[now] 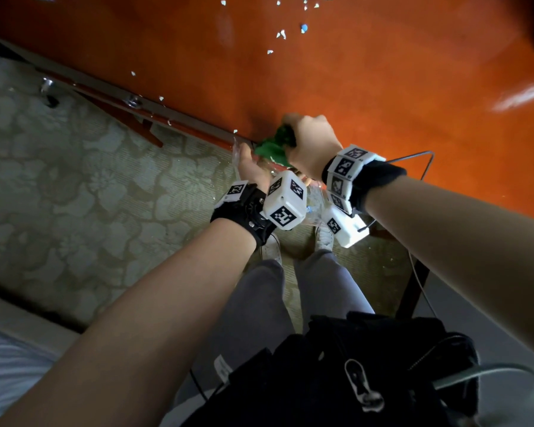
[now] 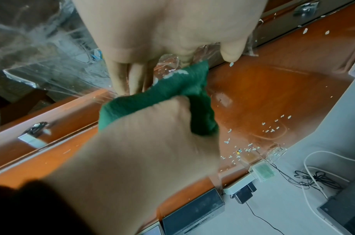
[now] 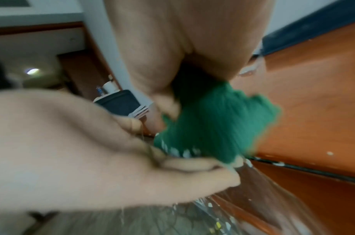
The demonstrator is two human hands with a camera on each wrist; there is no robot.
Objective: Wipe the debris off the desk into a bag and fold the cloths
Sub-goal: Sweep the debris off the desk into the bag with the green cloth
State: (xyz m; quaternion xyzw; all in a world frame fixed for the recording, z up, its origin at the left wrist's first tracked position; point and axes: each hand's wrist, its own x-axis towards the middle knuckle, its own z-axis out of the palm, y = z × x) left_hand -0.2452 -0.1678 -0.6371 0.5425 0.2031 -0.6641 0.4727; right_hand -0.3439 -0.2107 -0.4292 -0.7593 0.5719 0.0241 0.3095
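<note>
My right hand [image 1: 309, 143] grips a bunched green cloth [image 1: 272, 147] at the near edge of the orange desk [image 1: 383, 87]. The cloth [image 2: 158, 98] hangs over that edge with pale crumbs stuck to its hem. My left hand [image 1: 250, 163] holds the rim of a clear plastic bag [image 2: 42, 47] just below the edge, under the cloth [image 3: 216, 127]. The bag [image 3: 192, 214] hangs down with a few bits inside. Small white and blue bits of debris [image 1: 280, 34] lie scattered farther back on the desk, and several more debris bits [image 2: 253, 143] lie near its far side.
Metal drawer handles [image 1: 133, 101] stick out under the desk front. A white power strip [image 2: 239, 187], cables and a dark box [image 2: 192, 211] sit along the desk's far side. A thin wire loop [image 1: 426, 161] lies right of my right wrist. Patterned carpet [image 1: 74, 180] lies below.
</note>
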